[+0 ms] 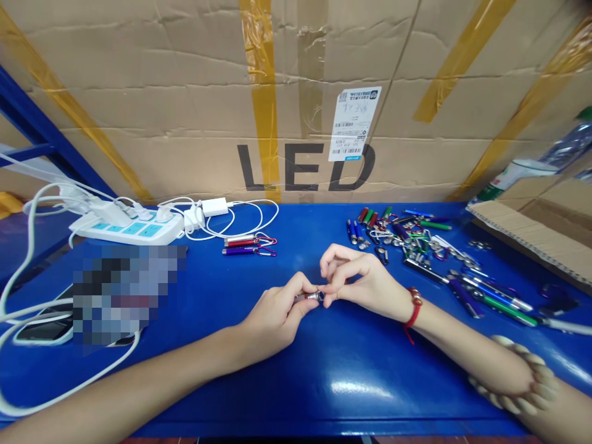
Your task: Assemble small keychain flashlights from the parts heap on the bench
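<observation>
Over the middle of the blue table, my left hand (280, 308) pinches a small metal flashlight tube (313, 296) between thumb and forefinger; its dark open end faces right. At that end is my right hand (356, 277), thumb and forefinger closed together against the rim. Anything small between those right fingertips is hidden. Behind my left hand lie finished-looking keychain flashlights with carabiner clips, a purple one (239, 251) in front of a red one (240, 243). Beyond my right hand spreads a pile of coloured flashlight tubes, clips and small metal parts (409, 237).
On the left a white power strip (134, 231) with plugs and looping white cables sits behind a phone (49, 330) and a blurred-out patch. A large cardboard box (185, 123) marked LED stands along the back. An open carton (531, 237) and a bottle (571, 145) are at right.
</observation>
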Action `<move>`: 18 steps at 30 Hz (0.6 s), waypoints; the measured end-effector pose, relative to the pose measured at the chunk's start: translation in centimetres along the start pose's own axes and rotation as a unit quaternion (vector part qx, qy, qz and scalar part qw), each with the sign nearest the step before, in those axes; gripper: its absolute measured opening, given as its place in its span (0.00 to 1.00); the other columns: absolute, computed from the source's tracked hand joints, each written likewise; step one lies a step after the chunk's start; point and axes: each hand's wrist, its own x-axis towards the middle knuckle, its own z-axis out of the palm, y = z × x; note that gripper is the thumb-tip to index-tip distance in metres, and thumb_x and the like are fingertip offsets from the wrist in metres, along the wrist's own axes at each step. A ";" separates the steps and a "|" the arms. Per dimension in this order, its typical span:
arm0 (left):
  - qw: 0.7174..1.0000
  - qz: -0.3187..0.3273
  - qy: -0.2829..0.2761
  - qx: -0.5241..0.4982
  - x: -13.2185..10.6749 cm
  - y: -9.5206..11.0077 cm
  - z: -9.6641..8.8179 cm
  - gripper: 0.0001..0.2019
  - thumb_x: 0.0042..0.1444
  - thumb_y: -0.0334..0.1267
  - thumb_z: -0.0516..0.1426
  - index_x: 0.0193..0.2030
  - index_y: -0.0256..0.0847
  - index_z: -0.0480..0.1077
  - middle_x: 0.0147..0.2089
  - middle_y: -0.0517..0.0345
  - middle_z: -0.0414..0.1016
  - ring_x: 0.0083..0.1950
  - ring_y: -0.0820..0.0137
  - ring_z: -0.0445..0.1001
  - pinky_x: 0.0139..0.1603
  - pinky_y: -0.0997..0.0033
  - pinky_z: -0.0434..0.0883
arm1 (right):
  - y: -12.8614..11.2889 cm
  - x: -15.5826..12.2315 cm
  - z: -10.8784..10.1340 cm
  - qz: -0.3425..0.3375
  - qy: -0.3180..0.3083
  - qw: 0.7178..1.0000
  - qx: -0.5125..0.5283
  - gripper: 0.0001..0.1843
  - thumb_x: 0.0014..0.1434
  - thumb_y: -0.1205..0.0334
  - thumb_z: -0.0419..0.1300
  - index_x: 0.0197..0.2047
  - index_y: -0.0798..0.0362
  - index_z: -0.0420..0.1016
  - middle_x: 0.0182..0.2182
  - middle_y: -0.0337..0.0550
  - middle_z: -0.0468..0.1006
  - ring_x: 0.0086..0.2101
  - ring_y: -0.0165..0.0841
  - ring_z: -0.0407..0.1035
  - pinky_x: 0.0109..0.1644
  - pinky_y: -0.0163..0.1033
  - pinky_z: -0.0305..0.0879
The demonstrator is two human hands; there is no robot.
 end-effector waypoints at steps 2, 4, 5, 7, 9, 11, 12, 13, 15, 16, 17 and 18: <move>1.000 0.001 0.004 0.012 0.0 0.1 0.0 0.04 0.59 0.34 0.46 0.34 0.40 0.60 0.23 0.67 0.63 0.22 0.77 0.58 0.25 0.79 0.55 | -0.1 0.0 0.1 0.000 0.002 1.000 -0.002 0.06 0.45 0.66 0.67 0.21 0.57 0.76 0.29 0.42 0.65 0.29 0.25 0.63 0.29 0.31 0.62; 1.000 0.005 0.013 0.013 0.0 0.1 0.1 0.04 0.58 0.33 0.47 0.33 0.40 0.59 0.23 0.67 0.62 0.22 0.77 0.58 0.25 0.79 0.55 | -0.1 0.0 0.3 -0.002 0.012 1.000 0.002 0.07 0.44 0.66 0.67 0.20 0.58 0.75 0.28 0.41 0.64 0.28 0.25 0.62 0.29 0.31 0.61; 1.000 0.007 0.018 0.010 0.0 0.0 0.1 0.04 0.58 0.33 0.47 0.33 0.40 0.59 0.23 0.67 0.62 0.22 0.77 0.59 0.25 0.80 0.56 | -0.2 0.0 0.4 -0.001 0.019 1.000 0.003 0.08 0.44 0.66 0.67 0.19 0.59 0.74 0.27 0.40 0.64 0.27 0.24 0.61 0.29 0.31 0.61; 0.999 0.018 0.031 0.003 0.0 0.0 0.2 0.04 0.57 0.33 0.47 0.32 0.40 0.57 0.23 0.66 0.63 0.22 0.77 0.59 0.26 0.80 0.57 | -0.3 0.1 0.6 0.012 0.034 0.999 0.000 0.11 0.43 0.64 0.68 0.18 0.59 0.71 0.26 0.39 0.63 0.26 0.24 0.60 0.27 0.31 0.59; 0.999 0.031 0.045 0.003 0.1 -0.2 0.2 0.04 0.57 0.33 0.47 0.31 0.41 0.57 0.24 0.66 0.63 0.23 0.77 0.60 0.26 0.80 0.58 | -0.5 0.0 0.7 0.032 0.043 0.999 -0.010 0.14 0.43 0.62 0.68 0.17 0.60 0.70 0.26 0.39 0.63 0.25 0.23 0.59 0.25 0.30 0.57; 0.997 0.038 0.060 0.012 0.2 -0.3 0.3 0.04 0.57 0.32 0.47 0.31 0.40 0.57 0.24 0.65 0.64 0.23 0.77 0.61 0.27 0.80 0.59 | -0.6 0.0 0.8 0.048 0.048 0.997 -0.028 0.15 0.43 0.60 0.68 0.17 0.60 0.69 0.26 0.39 0.63 0.25 0.23 0.58 0.24 0.29 0.55; 0.997 0.037 0.067 0.017 0.2 -0.4 0.3 0.04 0.57 0.31 0.47 0.31 0.40 0.58 0.25 0.65 0.64 0.24 0.77 0.62 0.28 0.80 0.60 | -0.6 0.0 0.9 0.053 0.051 0.997 -0.037 0.15 0.43 0.59 0.68 0.17 0.60 0.69 0.26 0.39 0.63 0.25 0.23 0.58 0.23 0.29 0.54; 0.997 0.035 0.073 0.021 0.2 -0.4 0.3 0.04 0.57 0.31 0.47 0.31 0.40 0.58 0.25 0.64 0.65 0.24 0.77 0.62 0.28 0.79 0.60 | -0.6 -0.1 0.9 0.058 0.055 0.996 -0.045 0.16 0.42 0.59 0.68 0.17 0.60 0.69 0.26 0.39 0.63 0.24 0.22 0.58 0.23 0.29 0.53; 0.996 0.031 0.083 0.023 0.3 -0.5 0.3 0.04 0.57 0.31 0.47 0.31 0.40 0.59 0.26 0.64 0.66 0.26 0.76 0.64 0.30 0.79 0.62 | -0.7 -0.1 1.0 0.064 0.067 0.994 -0.053 0.16 0.43 0.59 0.68 0.17 0.60 0.68 0.26 0.39 0.64 0.23 0.21 0.58 0.22 0.28 0.53; 0.996 0.030 0.086 0.020 0.2 -0.5 0.3 0.05 0.57 0.32 0.47 0.31 0.40 0.59 0.26 0.64 0.66 0.26 0.76 0.65 0.31 0.79 0.62 | -0.7 -0.1 1.0 0.063 0.073 0.994 -0.051 0.16 0.43 0.59 0.68 0.17 0.60 0.68 0.26 0.39 0.64 0.22 0.21 0.57 0.22 0.28 0.53; 0.995 0.031 0.090 0.017 0.2 -0.5 0.3 0.05 0.58 0.32 0.47 0.31 0.40 0.58 0.26 0.63 0.67 0.27 0.76 0.65 0.31 0.79 0.63 | -0.7 -0.1 1.1 0.060 0.080 0.994 -0.048 0.16 0.43 0.59 0.68 0.17 0.60 0.68 0.26 0.38 0.64 0.22 0.20 0.57 0.21 0.28 0.53; 0.995 0.031 0.094 0.014 0.2 -0.5 0.3 0.05 0.58 0.33 0.48 0.31 0.40 0.58 0.26 0.63 0.67 0.27 0.76 0.66 0.32 0.79 0.63 | -0.8 -0.1 1.2 0.057 0.086 0.994 -0.044 0.16 0.43 0.59 0.68 0.17 0.60 0.68 0.26 0.38 0.63 0.21 0.20 0.57 0.21 0.27 0.53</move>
